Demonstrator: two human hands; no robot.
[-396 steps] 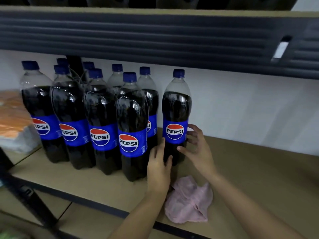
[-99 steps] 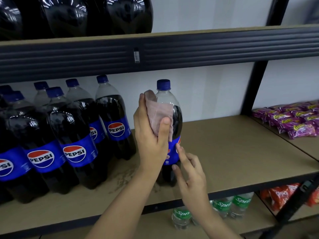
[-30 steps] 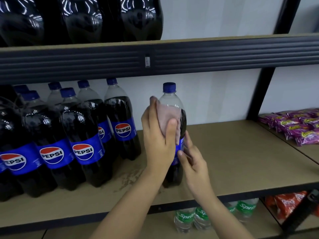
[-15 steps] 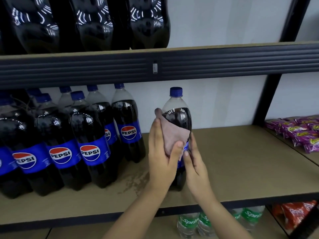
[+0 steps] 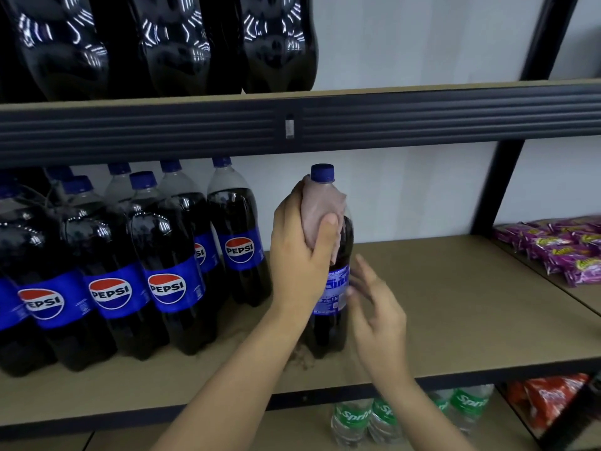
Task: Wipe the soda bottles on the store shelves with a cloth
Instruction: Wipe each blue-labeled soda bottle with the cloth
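- Soda bottle (image 5: 335,288) stands upright on the shelf (image 5: 455,307), apart from the Pepsi row (image 5: 130,271), in the head view.
- Left hand (image 5: 299,255) wraps its fingers around the pink cloth (image 5: 320,209), pressing it on the bottle's shoulder.
- Right hand (image 5: 374,307) is blurred, fingers open beside the label.
- Full, heavy, slick plastic: likely best steadied at the label.

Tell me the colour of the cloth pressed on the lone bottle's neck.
Pale pink cloth, gripped by the left hand; seen in the head view.
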